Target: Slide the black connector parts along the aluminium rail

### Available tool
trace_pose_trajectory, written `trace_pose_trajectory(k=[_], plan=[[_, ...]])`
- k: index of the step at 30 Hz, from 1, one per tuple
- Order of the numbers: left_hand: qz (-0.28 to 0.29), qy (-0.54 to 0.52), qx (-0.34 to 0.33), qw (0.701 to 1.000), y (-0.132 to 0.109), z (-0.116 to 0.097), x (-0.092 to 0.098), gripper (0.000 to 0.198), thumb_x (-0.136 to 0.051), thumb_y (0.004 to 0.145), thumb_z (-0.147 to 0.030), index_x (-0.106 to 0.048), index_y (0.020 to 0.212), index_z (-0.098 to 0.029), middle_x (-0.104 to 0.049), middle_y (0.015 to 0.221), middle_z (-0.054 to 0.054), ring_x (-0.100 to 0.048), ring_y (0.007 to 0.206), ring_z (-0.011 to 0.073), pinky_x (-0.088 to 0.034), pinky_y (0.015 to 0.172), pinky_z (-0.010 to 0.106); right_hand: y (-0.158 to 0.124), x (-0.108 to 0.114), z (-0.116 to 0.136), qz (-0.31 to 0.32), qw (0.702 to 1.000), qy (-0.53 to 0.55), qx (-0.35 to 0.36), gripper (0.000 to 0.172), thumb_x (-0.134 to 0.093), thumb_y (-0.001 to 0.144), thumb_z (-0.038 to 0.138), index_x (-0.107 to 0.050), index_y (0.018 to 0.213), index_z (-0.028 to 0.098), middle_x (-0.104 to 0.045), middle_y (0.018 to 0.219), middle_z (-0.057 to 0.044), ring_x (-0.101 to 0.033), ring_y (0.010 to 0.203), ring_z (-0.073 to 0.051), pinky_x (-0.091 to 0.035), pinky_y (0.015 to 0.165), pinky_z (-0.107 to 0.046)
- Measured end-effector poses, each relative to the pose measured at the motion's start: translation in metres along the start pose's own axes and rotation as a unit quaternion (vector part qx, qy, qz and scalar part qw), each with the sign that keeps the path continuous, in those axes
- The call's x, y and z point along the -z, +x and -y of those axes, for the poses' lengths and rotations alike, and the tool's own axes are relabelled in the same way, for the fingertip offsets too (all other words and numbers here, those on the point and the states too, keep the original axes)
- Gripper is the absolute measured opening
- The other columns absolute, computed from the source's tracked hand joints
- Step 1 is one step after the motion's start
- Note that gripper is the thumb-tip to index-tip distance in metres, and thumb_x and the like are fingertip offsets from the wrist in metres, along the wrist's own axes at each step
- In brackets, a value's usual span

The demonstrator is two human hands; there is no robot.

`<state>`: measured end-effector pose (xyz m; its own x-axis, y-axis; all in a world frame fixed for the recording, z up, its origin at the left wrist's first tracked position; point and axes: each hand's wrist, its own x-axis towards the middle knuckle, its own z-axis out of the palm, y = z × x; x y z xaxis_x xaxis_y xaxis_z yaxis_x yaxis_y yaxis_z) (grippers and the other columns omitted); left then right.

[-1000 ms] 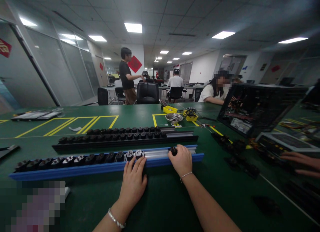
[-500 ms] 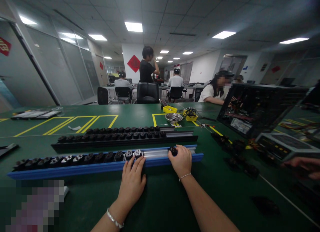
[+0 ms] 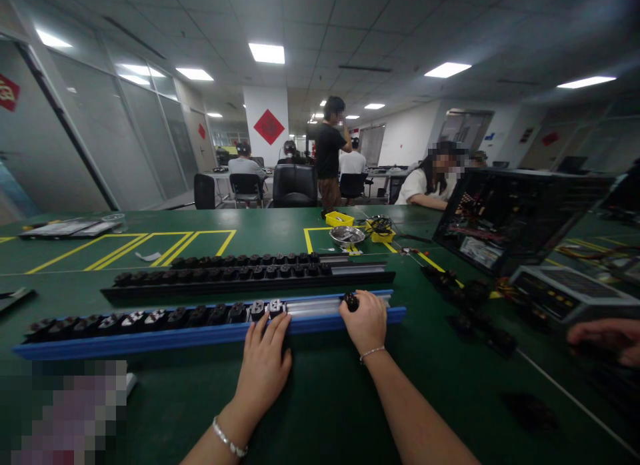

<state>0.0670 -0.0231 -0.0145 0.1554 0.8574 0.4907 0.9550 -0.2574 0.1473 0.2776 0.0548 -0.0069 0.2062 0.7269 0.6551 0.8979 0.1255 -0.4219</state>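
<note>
A blue rail (image 3: 140, 343) is lying across the near part of the green tabletop (image 3: 315, 398) and holding a row of dark blocks (image 3: 177, 316), a few with pale tops, from its left end past its middle; silver channel is showing toward its right end. Its long axis is running roughly along the tabletop's far edge, the right end sitting slightly nearer that edge. The right hand (image 3: 367, 321) is clamping its grip on a small black piece (image 3: 351, 302) above the channel; fingers are partly hiding the piece, and I cannot tell whether it is touching. The left hand (image 3: 267, 361) is resting its extended fingers on the rail beside the last blocks, its grip standing apart. Farther back, a black rail (image 3: 370, 277) is carrying similar blocks. Toward the far edge, a metal bowl (image 3: 347, 241) is holding small, indistinct items, a yellow tray (image 3: 334, 221) is standing just behind, and another yellow box (image 3: 383, 238) is bearing tangled cables (image 3: 380, 225). To the right, dark parts (image 3: 475, 298) are blurring together; another person's hand (image 3: 607, 338) is being cut off by the view.
</note>
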Motion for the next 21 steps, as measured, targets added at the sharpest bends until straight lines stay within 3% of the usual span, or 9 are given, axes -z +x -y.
trace_pose_trajectory(k=[13,21], plan=[[0.002,0.001,0.0,1.0,-0.0004,0.0014,-0.0017,0.055,-0.043,0.077,-0.017,-0.035,0.131,-0.025,-0.046,0.132,0.003,-0.029,0.126,0.0258,-0.024,0.104,0.051,0.0023,0.003,-0.0073,-0.007,1.0,-0.011,-0.019,0.021,-0.05,0.069,0.032,-0.061,0.075,0.015,-0.064,0.091,-0.012,-0.053,0.094,-0.024,-0.028,0.092,-0.039],[-0.003,0.002,-0.002,1.0,0.0002,0.0015,-0.0024,0.055,-0.043,0.076,-0.016,-0.038,0.13,-0.024,-0.047,0.131,0.004,-0.031,0.126,0.0263,-0.025,0.103,0.051,0.0008,0.0029,-0.005,-0.016,0.999,-0.02,-0.045,0.022,-0.049,0.069,0.032,-0.061,0.078,0.016,-0.064,0.095,-0.011,-0.051,0.098,-0.026,-0.019,0.097,-0.05]])
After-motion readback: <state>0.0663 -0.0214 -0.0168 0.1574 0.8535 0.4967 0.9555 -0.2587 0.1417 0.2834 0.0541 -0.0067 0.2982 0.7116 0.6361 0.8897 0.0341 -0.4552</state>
